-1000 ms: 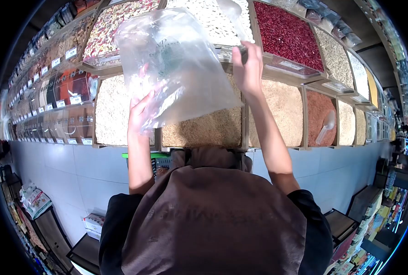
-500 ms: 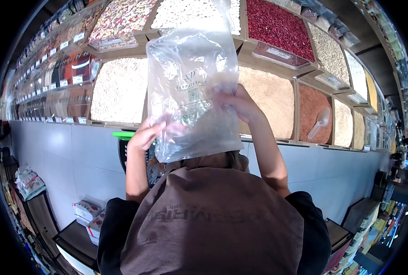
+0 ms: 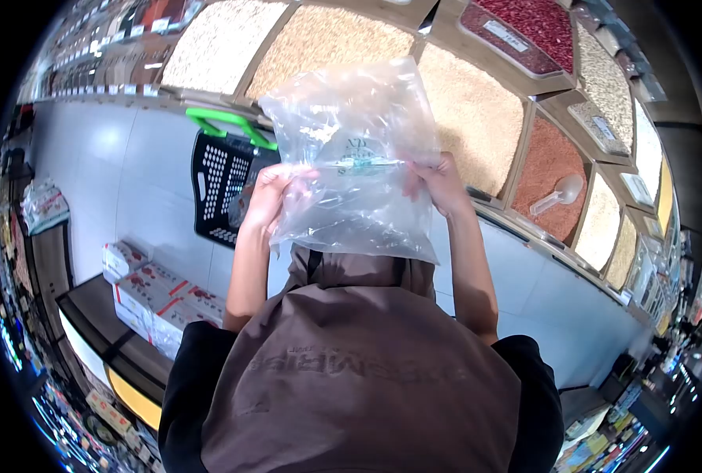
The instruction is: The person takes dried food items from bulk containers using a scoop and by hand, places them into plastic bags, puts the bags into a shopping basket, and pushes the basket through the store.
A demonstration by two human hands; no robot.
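Note:
A clear plastic bag (image 3: 351,213) with green print hangs in front of my chest, held by its two sides. My left hand (image 3: 274,193) is closed on the left edge, with its fingertips seen through the plastic. On the right edge my right hand (image 3: 439,183) pinches the same bag. The bag looks flat, with nothing visible inside. Behind its upper part lie a bin of tan grain (image 3: 331,39) and a bin of pale beige grain (image 3: 477,110).
A black basket (image 3: 211,181) with a green handle (image 3: 229,118) is at the left, below the bins. A scoop (image 3: 565,189) lies in the reddish grain bin (image 3: 546,158). White and red boxes (image 3: 150,296) sit on a low shelf at lower left.
Both hands have brought the bag lower and closer to my chest, and my right hand has moved from the scoop area to the bag's right edge. The view has turned, showing more of the basket.

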